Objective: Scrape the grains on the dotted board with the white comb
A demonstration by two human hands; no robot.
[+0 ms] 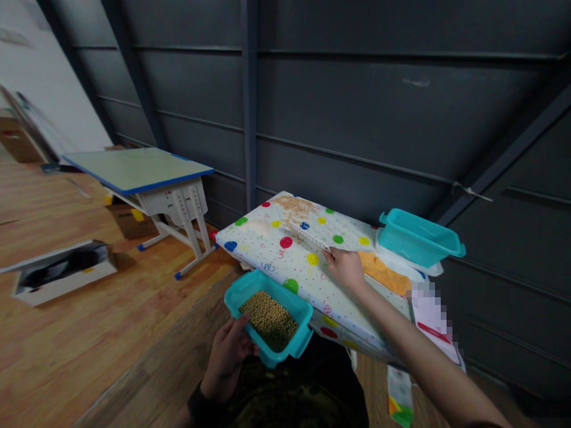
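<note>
My left hand [228, 352] grips the near left side of a teal plastic tub [292, 298] below the table's front edge. Inside it lie yellow soybeans [266, 310], with smaller green beans [275, 339] at the near end. Over the table, my right hand [347, 267] is closed on one end of a long, thin white strip [308, 236] with a row of holes or notches along it. The strip's far tip reaches toward a spread of tan grains [295, 206]. Left of that tip is a pale heap of white grains [259, 227].
A balloon-print cloth [272, 255] covers the table. At its right stand another teal tub [419, 238], an orange cloth [384, 272] and a paper with a red pen [433, 331]. A dark panelled wall [339, 119] rises behind; a desk [143, 166] and open box [66, 276] are left.
</note>
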